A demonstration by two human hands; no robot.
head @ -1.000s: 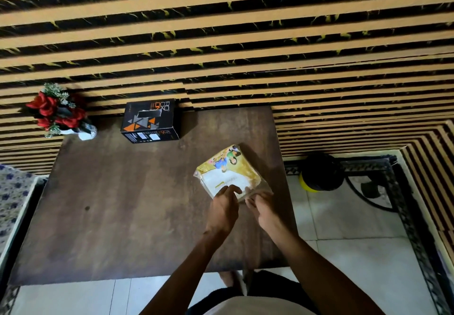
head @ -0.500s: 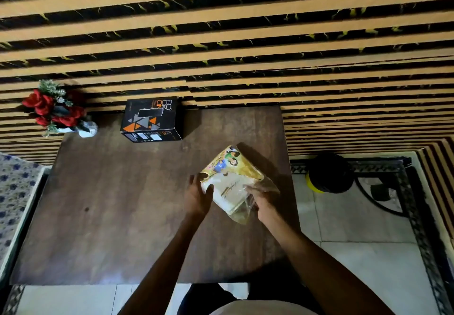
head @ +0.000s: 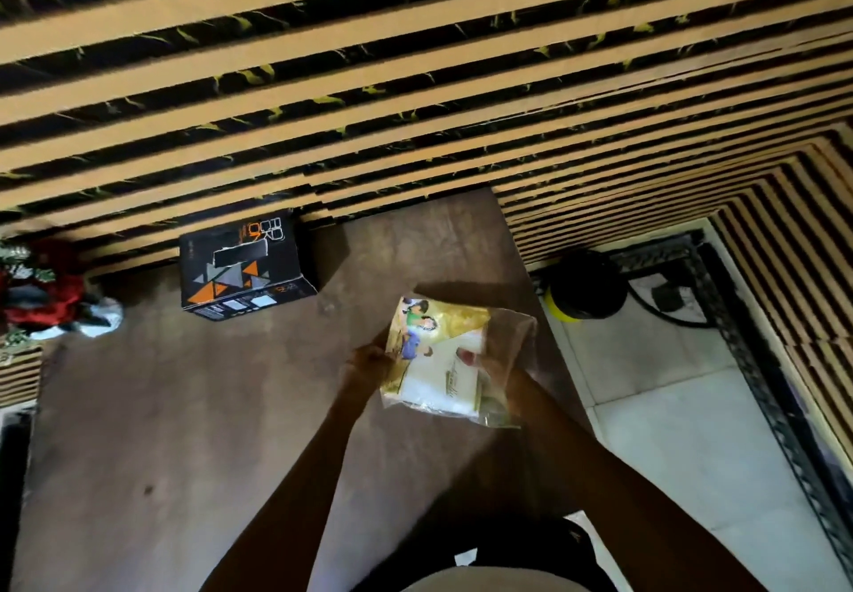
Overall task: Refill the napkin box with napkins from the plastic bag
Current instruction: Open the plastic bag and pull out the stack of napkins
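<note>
The clear plastic bag of white napkins carries a yellow-gold print with cartoon figures in green and blue at its far end, and green lettering on the white part. Far left of it, the black cardboard napkin box shows orange and grey triangles. The dark brown wooden desk is plain. The slatted wall alternates tan and black stripes with yellow flecks.

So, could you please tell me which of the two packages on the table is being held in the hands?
The yellow-and-white plastic napkin bag, gripped by the left hand and right hand. The black box sits untouched near the wall.
</note>
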